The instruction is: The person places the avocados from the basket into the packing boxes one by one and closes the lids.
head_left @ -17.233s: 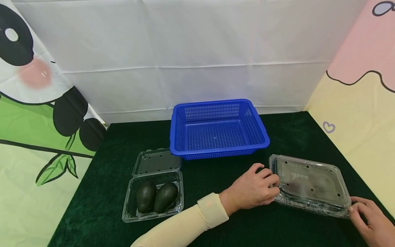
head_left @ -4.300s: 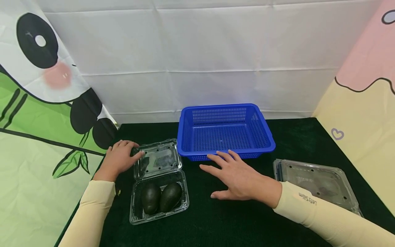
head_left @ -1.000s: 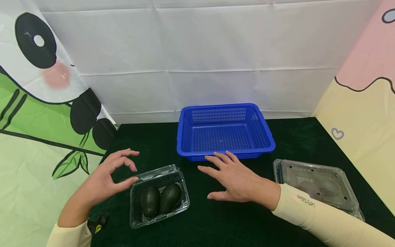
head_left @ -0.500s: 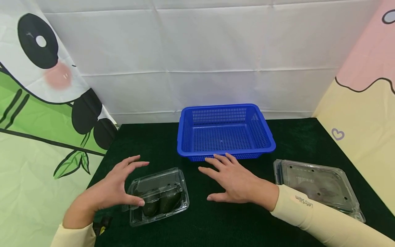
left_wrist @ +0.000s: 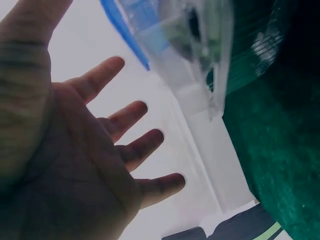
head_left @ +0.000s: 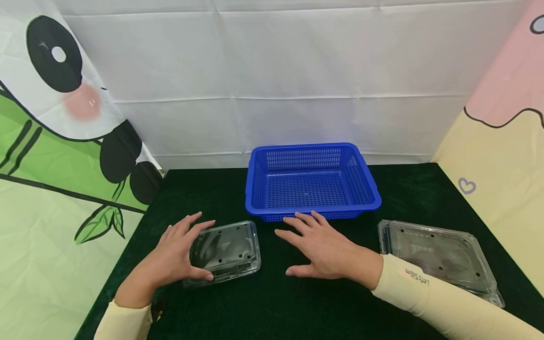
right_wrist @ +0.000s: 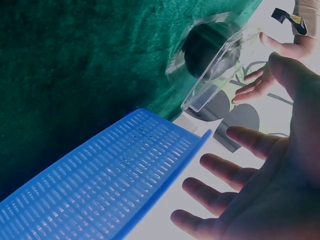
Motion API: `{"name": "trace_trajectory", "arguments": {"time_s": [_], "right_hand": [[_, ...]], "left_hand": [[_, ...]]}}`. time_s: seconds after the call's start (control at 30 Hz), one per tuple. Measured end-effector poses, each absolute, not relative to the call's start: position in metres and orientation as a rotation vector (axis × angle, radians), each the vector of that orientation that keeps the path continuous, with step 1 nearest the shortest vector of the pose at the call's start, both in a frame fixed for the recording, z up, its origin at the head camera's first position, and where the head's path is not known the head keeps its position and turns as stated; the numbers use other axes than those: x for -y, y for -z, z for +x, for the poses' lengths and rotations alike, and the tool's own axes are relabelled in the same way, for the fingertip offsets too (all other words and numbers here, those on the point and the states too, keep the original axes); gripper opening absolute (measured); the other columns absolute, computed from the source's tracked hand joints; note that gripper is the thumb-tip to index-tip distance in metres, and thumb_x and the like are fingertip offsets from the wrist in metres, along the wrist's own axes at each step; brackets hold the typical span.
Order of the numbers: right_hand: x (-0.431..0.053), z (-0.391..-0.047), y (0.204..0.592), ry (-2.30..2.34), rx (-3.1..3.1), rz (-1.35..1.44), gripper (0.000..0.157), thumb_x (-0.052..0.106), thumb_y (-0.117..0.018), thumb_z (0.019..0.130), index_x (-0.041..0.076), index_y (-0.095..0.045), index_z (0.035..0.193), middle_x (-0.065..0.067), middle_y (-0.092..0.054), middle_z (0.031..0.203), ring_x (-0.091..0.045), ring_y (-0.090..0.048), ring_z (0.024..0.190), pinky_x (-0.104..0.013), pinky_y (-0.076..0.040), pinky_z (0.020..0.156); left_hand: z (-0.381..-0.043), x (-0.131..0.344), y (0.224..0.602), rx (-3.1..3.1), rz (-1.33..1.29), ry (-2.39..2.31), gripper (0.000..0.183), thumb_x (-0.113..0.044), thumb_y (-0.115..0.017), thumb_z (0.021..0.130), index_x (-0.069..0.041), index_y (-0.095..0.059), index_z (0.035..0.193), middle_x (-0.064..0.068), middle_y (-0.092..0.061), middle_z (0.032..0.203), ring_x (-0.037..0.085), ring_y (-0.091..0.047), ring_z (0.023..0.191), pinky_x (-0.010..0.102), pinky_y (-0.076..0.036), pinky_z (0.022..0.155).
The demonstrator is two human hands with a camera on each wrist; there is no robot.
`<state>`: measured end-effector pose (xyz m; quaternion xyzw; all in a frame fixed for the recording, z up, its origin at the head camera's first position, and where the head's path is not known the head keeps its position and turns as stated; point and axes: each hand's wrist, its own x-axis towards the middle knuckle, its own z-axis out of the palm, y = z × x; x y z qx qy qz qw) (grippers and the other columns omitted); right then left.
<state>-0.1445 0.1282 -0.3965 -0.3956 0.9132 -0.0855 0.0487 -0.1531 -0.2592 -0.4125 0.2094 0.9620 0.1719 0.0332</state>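
Note:
A clear plastic clamshell box (head_left: 229,248) sits at the left of the table, its hinged lid (right_wrist: 202,97) tilted over the base in the right wrist view. Dark avocados (right_wrist: 200,52) lie inside; in the head view the lid mostly hides them. My left hand (head_left: 174,255) is at the box's left side, fingers spread and thumb overlapping the lid's near edge. Its palm and extended fingers (left_wrist: 132,152) grip nothing in the left wrist view. My right hand (head_left: 325,248) hovers just in front of the blue basket (head_left: 312,208), fingers spread, holding nothing.
A second clear clamshell box (head_left: 437,252), lid down over rounded contents, lies at the right, partly behind my right sleeve (head_left: 418,278). Dark green cloth (head_left: 263,311) covers the table. A white backdrop (head_left: 297,71) stands behind the basket.
The left box's lid, lying back 4.3 s ago, has swung up and forward over the avocados. My left hand has moved right with it. The right hand has barely moved since then.

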Motion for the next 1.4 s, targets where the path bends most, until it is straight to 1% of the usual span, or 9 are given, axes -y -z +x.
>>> {"name": "trace_trajectory", "arguments": {"time_s": [0.13, 0.4, 0.67, 0.77, 0.97, 1.2, 1.4], "right_hand": [[-0.128, -0.145, 0.398, 0.272, -2.780, -1.203, 0.082, 0.071, -0.058, 0.094, 0.030, -0.035, 0.162, -0.008, -0.027, 0.168, -0.036, -0.023, 0.153, -0.063, -0.017, 0.120], [-0.122, -0.146, 0.407, 0.272, -2.771, -1.212, 0.082, 0.070, -0.057, 0.094, 0.030, -0.034, 0.162, -0.008, -0.027, 0.168, -0.037, -0.024, 0.153, -0.063, -0.016, 0.120], [-0.116, -0.147, 0.417, 0.238, -2.827, -1.216, 0.079, 0.068, -0.056, 0.096, 0.029, -0.035, 0.161, -0.009, -0.030, 0.166, -0.036, -0.025, 0.153, -0.063, -0.016, 0.121], [-0.112, -0.147, 0.421, 0.231, -2.865, -1.213, 0.076, 0.068, -0.053, 0.098, 0.028, -0.037, 0.160, -0.010, -0.033, 0.165, -0.036, -0.027, 0.152, -0.063, -0.017, 0.121], [-0.104, -0.150, 0.431, 0.250, -2.931, -1.208, 0.068, 0.064, -0.050, 0.102, 0.024, -0.045, 0.156, -0.009, -0.039, 0.161, -0.035, -0.033, 0.149, -0.061, -0.020, 0.121], [-0.092, -0.152, 0.441, 0.240, -2.949, -1.232, 0.063, 0.061, -0.047, 0.104, 0.020, -0.052, 0.151, -0.009, -0.044, 0.157, -0.033, -0.039, 0.144, -0.058, -0.030, 0.117], [-0.084, -0.153, 0.451, 0.257, -2.965, -1.219, 0.059, 0.060, -0.046, 0.105, 0.018, -0.058, 0.145, -0.009, -0.047, 0.154, -0.032, -0.042, 0.142, -0.058, -0.032, 0.116]], "left_hand": [[-0.156, 0.255, 0.418, -2.992, 0.619, -0.505, 0.115, -0.063, -0.094, 0.060, -0.024, -0.043, 0.155, 0.019, -0.020, 0.167, 0.053, -0.020, 0.147, 0.077, -0.010, 0.113], [-0.154, 0.254, 0.422, -3.011, 0.596, -0.497, 0.111, -0.065, -0.091, 0.064, -0.022, -0.044, 0.155, 0.019, -0.022, 0.166, 0.051, -0.020, 0.148, 0.075, -0.010, 0.115], [-0.149, 0.261, 0.425, -3.029, 0.602, -0.526, 0.111, -0.072, -0.085, 0.067, -0.023, -0.042, 0.157, 0.017, -0.022, 0.167, 0.050, -0.020, 0.148, 0.074, -0.011, 0.115], [-0.147, 0.264, 0.427, -3.035, 0.594, -0.535, 0.110, -0.073, -0.084, 0.068, -0.025, -0.041, 0.157, 0.017, -0.022, 0.167, 0.050, -0.021, 0.148, 0.075, -0.012, 0.115], [-0.143, 0.268, 0.430, -3.041, 0.567, -0.554, 0.111, -0.075, -0.082, 0.068, -0.023, -0.041, 0.157, 0.018, -0.022, 0.166, 0.049, -0.020, 0.148, 0.075, -0.014, 0.114], [-0.142, 0.270, 0.434, -3.049, 0.548, -0.551, 0.114, -0.079, -0.080, 0.067, -0.022, -0.040, 0.157, 0.019, -0.022, 0.166, 0.050, -0.022, 0.147, 0.076, -0.016, 0.112], [-0.141, 0.272, 0.436, -3.053, 0.531, -0.553, 0.114, -0.079, -0.079, 0.068, -0.021, -0.039, 0.158, 0.020, -0.022, 0.166, 0.050, -0.022, 0.147, 0.077, -0.016, 0.112]]}}
